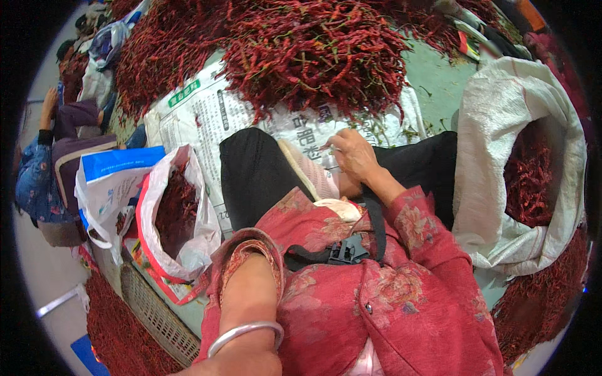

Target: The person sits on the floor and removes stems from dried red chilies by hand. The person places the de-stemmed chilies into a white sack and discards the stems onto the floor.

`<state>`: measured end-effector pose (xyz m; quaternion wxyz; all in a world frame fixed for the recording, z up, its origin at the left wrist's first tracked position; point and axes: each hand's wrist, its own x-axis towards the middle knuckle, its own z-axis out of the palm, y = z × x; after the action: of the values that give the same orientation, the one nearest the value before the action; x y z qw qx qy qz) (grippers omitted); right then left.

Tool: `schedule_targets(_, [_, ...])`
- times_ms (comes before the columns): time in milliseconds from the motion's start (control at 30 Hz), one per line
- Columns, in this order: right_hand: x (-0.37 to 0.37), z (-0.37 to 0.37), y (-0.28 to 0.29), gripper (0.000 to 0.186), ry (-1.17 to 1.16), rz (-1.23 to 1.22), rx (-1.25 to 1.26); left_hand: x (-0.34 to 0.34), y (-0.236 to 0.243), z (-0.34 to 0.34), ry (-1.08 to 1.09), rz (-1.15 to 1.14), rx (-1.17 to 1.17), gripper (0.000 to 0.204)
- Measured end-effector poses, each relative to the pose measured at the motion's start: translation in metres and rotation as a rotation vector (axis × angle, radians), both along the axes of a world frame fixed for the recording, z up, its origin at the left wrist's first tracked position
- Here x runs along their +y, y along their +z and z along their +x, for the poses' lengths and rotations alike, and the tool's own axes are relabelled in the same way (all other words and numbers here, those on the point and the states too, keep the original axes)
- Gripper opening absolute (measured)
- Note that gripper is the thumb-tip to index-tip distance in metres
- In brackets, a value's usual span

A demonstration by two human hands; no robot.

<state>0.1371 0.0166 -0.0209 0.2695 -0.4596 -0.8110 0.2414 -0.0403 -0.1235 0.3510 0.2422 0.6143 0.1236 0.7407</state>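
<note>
My right hand (354,156) is over my crossed legs, above a pale mesh shoe (307,169), its fingers bent and pinched; whatever is between them is too small to make out. My left hand (244,363) runs off the bottom edge below a silver bangle (244,332), its fingers out of sight. A heap of red dried chillies (313,56) lies beyond my knees on a printed white sack (188,138), with loose green stems near its right side. Beside me are a red-edged white bag (204,213) of chillies on the left and a white woven sack (476,156) of chillies on the right.
A blue-and-white plastic bag (119,163) stands at the left. Beyond it a person in a blue patterned top (37,175) sits with a hand (50,106) raised. More chillies (119,313) lie at lower left beside a plastic mesh crate (153,313). Another chilli pile (533,301) is at lower right.
</note>
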Motion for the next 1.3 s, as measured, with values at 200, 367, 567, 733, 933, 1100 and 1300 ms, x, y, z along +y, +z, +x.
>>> schedule_targets(200, [0.020, -0.028, 0.000, 0.012, 0.001, -0.044, -0.218, 0.023, -0.047, 0.023, 0.301, 0.059, -0.094, 0.019])
schedule_targets(367, [0.022, -0.013, -0.016, 0.011, -0.042, -0.278, -0.021, 0.061, -0.121, 0.018, 0.271, -0.577, -0.003, 0.027])
schedule_targets(567, [0.001, 0.003, 0.043, 0.011, -0.067, -0.891, 0.688, 0.103, -0.265, 0.004, 0.058, -1.279, 0.104, 0.036])
schedule_targets(733, [-0.012, 0.004, 0.075, 0.012, -0.093, -0.761, 0.672, 0.104, -0.295, 0.020, -0.154, -1.350, 0.178, 0.029])
schedule_targets(933, [-0.007, 0.013, 0.096, 0.009, 0.074, -0.309, 0.397, 0.105, -0.298, 0.016, -0.467, -1.471, -0.243, 0.011])
schedule_targets(1100, [0.003, 0.038, 0.114, 0.020, 0.297, -1.037, 0.582, 0.091, -0.293, 0.009, -0.963, -1.486, -0.389, 0.011])
schedule_targets(1300, [0.023, 0.054, 0.018, 0.012, 0.292, -0.269, -0.384, 0.069, -0.252, -0.094, -0.179, -1.277, -0.408, 0.003])
